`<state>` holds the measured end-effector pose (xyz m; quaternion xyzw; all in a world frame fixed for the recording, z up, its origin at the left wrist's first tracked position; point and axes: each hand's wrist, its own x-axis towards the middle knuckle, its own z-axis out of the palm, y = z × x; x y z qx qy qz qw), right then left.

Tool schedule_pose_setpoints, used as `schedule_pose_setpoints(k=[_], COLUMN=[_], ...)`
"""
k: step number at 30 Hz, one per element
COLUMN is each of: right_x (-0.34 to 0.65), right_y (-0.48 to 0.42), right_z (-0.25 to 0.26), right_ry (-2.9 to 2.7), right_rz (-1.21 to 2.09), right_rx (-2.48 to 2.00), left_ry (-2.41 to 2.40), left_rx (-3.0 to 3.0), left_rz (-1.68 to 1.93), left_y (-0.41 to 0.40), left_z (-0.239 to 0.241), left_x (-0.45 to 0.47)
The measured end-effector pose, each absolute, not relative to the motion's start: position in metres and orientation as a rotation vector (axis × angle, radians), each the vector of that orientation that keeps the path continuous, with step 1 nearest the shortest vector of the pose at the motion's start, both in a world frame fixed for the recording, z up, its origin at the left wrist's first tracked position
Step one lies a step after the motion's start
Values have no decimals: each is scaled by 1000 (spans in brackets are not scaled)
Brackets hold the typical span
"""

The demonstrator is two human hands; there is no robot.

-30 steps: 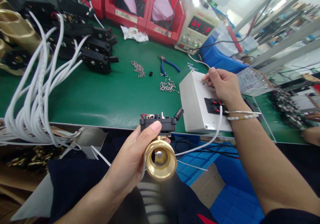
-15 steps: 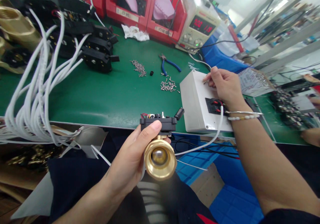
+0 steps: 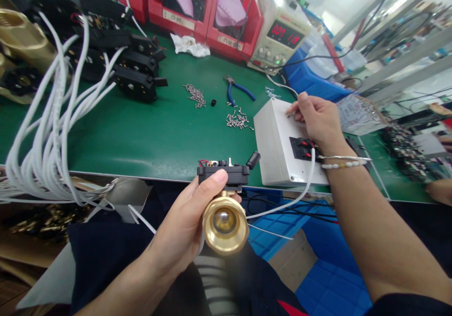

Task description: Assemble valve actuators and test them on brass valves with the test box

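My left hand (image 3: 189, 212) is wrapped round a brass ball valve (image 3: 226, 224) with a black actuator (image 3: 224, 174) on top. The bore faces me and shows a shiny ball inside. Small wires and parts stand up from the actuator's uncovered top, and a black piece sticks out at its right. My right hand (image 3: 319, 120) rests at the white box (image 3: 271, 141), thumb and forefinger pinched on a small metal toggle switch (image 3: 288, 114), mostly covered by the fingers. A white cable (image 3: 307, 189) runs from the box's black terminal block (image 3: 302, 149) down towards the valve.
Blue-handled cutters (image 3: 240, 90) and small piles of screws (image 3: 237, 119) lie on the green table (image 3: 155, 137). Black actuators (image 3: 136, 83) with white cables (image 3: 67, 118) stand at left. Red bins (image 3: 180, 19) and a power supply (image 3: 278, 38) line the back. Blue crates (image 3: 328, 283) sit below.
The ball inside the valve appears slightly turned, with less of the dark gap at its left. The power supply's red digits differ. Both hands stay in nearly the same place.
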<state>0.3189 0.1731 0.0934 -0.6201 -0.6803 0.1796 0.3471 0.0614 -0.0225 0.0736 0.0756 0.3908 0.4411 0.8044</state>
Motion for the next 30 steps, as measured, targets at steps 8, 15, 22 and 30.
schedule_pose_setpoints(k=[8, 15, 22, 30], right_x=[324, 324, 319, 324], right_y=[174, 176, 172, 176], right_z=[92, 91, 95, 91], right_ry=[-1807, -1799, -1778, -1790], right_rz=[458, 521, 528, 529], right_rx=[-1580, -1555, -1586, -1582], left_ry=[856, 830, 859, 861], left_rx=[147, 104, 131, 150], left_rz=[933, 946, 991, 1011], left_y=[-21, -19, -14, -16], left_z=[79, 71, 72, 71], left_x=[60, 64, 63, 62])
